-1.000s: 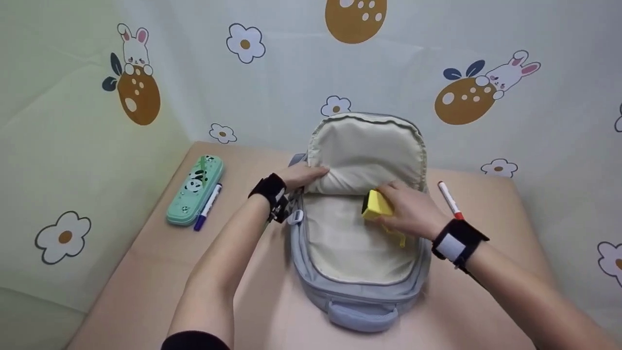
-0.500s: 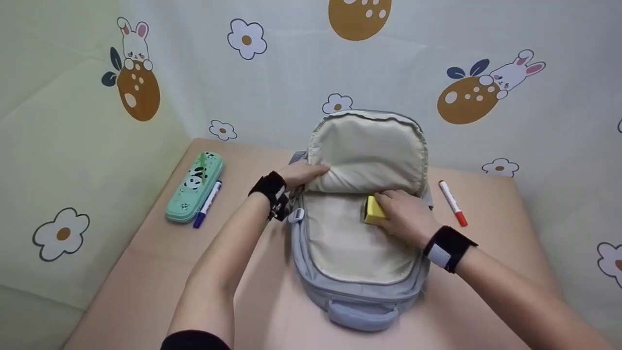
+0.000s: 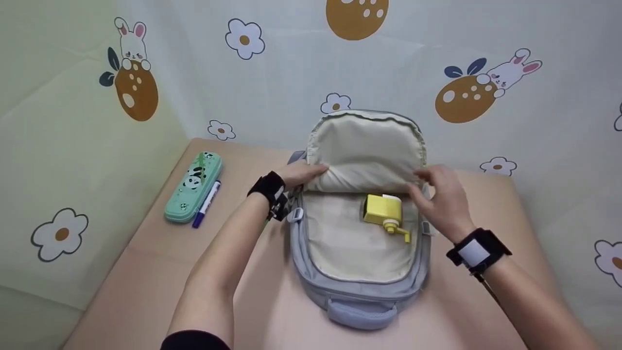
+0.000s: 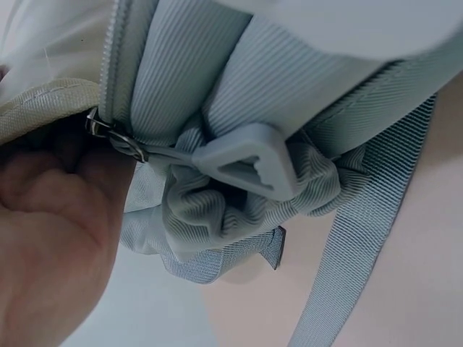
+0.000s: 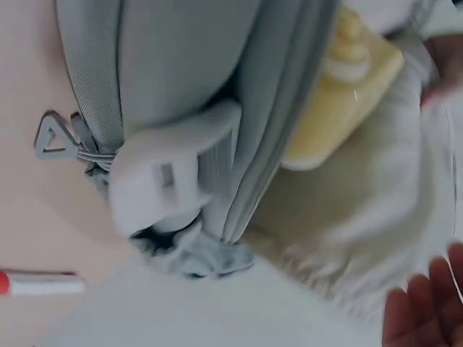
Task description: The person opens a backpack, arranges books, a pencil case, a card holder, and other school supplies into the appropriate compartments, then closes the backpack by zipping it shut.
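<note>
A light-grey backpack (image 3: 362, 291) lies on the table with its front flap (image 3: 369, 146) folded back, baring the cream lining. My left hand (image 3: 303, 175) grips the flap's left edge, thumb on the lining; in the left wrist view its fingers (image 4: 51, 181) reach under the cream edge beside the zip. Inside the bag, right of centre, rests a yellow crank pencil sharpener (image 3: 384, 209), its handle pointing towards the bag's lower right. Holding nothing, my right hand (image 3: 444, 199) is raised at the flap's right edge, fingers spread and slightly bent.
On the left of the table (image 3: 160, 272) lie a green panda pencil case (image 3: 194, 189) and a blue-capped marker (image 3: 206, 204). A red-capped marker (image 5: 43, 283) shows in the right wrist view, right of the bag. Patterned cloth walls (image 3: 286, 73) close off the back and sides.
My right hand has let go of the pencil sharpener, leaving it in the backpack, and has moved up and right to the flap's edge. The left hand keeps its grip on the flap.
</note>
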Tool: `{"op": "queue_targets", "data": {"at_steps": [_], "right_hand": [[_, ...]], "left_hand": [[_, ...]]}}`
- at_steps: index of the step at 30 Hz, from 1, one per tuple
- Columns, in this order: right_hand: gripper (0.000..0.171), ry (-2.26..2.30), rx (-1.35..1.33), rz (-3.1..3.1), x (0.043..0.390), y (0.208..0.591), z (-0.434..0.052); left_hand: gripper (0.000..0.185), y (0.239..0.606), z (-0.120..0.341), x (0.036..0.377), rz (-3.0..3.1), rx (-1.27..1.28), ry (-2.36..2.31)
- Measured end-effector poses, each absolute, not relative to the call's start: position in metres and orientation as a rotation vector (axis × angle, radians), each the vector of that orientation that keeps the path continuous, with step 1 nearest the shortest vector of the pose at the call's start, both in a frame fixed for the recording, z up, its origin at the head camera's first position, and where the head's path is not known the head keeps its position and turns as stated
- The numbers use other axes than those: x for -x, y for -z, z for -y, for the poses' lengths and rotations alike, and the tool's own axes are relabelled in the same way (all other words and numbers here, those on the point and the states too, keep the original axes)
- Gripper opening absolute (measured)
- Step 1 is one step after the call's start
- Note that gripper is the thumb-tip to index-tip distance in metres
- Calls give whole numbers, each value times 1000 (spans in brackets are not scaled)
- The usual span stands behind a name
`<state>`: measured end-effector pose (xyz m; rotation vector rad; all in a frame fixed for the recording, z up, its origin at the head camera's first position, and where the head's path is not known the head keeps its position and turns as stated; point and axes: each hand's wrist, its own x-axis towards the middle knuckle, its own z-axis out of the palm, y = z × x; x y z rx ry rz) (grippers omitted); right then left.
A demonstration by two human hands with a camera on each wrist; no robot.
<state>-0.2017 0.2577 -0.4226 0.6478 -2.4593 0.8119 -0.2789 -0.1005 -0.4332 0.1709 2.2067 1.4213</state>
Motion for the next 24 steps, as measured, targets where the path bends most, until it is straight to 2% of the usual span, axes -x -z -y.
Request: {"op": "queue_targets", "data": {"at_steps": [5,8,16,24], "right_hand": [[73,-1330,-407,2616,220,418,-284],[84,-1602,-374,2776,232,423,-291],[60,-1785,-242,2916,253,438,-284],[65,-1703,-134,2930,260,436,-278]], "left_hand": [[50,433,100,280,-2208,-184,-1433],[46,433,99,280,-2212,-193,-1435],[45,436,100,280,-2227,-190,-1402],[48,433,102,282,-2149,-161,-1481]]}}
